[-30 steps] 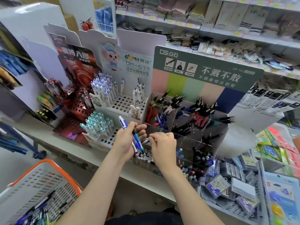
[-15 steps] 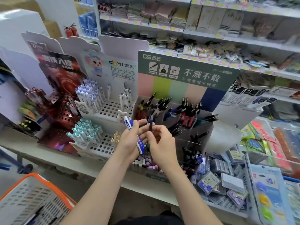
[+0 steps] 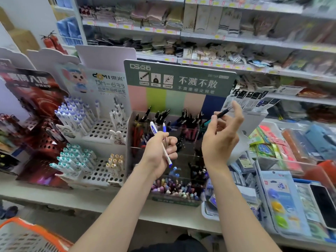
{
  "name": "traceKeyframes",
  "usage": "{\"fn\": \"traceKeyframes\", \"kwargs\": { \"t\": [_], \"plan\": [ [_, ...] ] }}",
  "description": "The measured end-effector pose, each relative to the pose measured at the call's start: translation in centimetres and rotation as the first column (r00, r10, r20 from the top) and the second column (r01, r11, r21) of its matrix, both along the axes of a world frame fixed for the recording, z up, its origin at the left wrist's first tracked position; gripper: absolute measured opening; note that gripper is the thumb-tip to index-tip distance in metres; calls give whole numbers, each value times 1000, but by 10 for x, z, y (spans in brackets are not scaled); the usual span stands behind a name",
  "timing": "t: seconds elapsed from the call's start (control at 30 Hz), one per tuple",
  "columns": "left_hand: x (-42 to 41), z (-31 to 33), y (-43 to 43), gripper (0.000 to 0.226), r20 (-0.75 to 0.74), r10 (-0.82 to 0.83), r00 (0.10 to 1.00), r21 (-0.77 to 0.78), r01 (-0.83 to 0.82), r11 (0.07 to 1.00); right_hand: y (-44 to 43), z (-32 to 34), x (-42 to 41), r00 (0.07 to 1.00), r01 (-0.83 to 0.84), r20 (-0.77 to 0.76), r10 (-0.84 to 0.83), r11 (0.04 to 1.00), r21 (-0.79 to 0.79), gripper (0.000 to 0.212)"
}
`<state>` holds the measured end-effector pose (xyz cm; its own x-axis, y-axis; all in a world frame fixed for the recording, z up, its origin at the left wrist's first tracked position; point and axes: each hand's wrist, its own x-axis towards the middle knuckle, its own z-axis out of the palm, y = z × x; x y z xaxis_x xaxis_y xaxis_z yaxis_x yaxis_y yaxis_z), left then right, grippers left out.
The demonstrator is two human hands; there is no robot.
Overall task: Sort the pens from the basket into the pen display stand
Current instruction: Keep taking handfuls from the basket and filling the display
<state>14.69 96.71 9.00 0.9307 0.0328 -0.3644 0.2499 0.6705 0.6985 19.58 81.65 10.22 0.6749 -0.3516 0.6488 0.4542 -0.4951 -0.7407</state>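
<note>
My left hand grips a small bunch of pens, the clearest a white pen with blue ends, in front of the clear tiered pen display stand. My right hand is raised to the right of it and pinches a dark pen between thumb and fingers, tip pointing up and right. The stand has a green header card and compartments full of dark, red and pastel pens. The white basket with an orange rim shows at the bottom left corner.
A white perforated pen stand with blue-capped and teal-capped pens sits left of the clear stand, a red display beyond it. Trays of packaged stationery lie to the right. Stocked shelves run behind.
My right hand has drawn a dark pen out of the bunch in my left hand and lifted it up and to the right. The view has tilted upward, leaving less of the basket in sight.
</note>
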Motion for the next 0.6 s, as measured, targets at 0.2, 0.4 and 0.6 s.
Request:
{"fn": "traceKeyframes", "kwargs": {
  "t": [0.2,0.4,0.6],
  "plan": [
    [4,-7,-14,11,22,-7,1000,56,6,998,-11,-24,21,994,43,-87,-59,983,-177,43],
    [3,-16,-9,19,-17,16,1000,124,-14,992,-14,-45,23,941,236,-138,-308,893,-384,22],
    [0,-24,3,26,-19,-40,999,188,43,981,19,-41,-10,989,-144,-76,126,938,-316,18]
  ]
}}
